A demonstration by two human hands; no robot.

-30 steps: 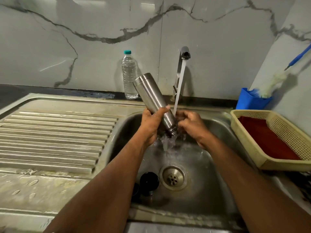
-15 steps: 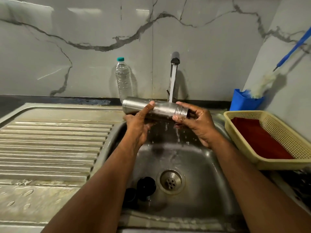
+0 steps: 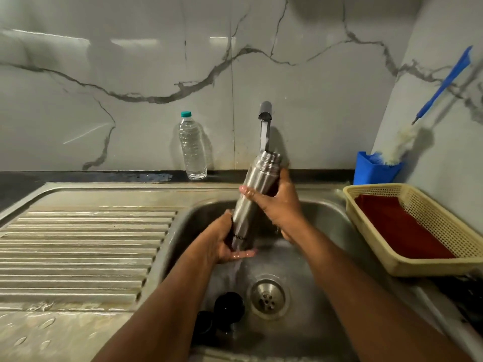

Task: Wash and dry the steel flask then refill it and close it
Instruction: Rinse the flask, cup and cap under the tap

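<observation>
The steel flask [image 3: 251,202] stands nearly upright over the sink basin [image 3: 321,220], its open threaded mouth right under the running tap [image 3: 265,113]. Water falls onto the mouth and streams down off the flask's bottom. My right hand [image 3: 279,205] grips the flask's upper body. My left hand [image 3: 224,241] wraps the lower end and cups its base. Two black cap pieces [image 3: 228,307] lie on the basin floor left of the drain [image 3: 268,299].
A plastic water bottle [image 3: 193,147] with a teal cap stands at the wall behind the sink. A ribbed draining board [image 3: 78,252] lies to the left. On the right sit a beige basket [image 3: 428,265] with a red cloth [image 3: 400,226] and a blue holder [image 3: 376,168] with a bottle brush [image 3: 407,142].
The flask has turned from lying sideways, and before that mouth-down, to standing mouth-up under the tap. My right hand moved up its body and my left slid down to its base.
</observation>
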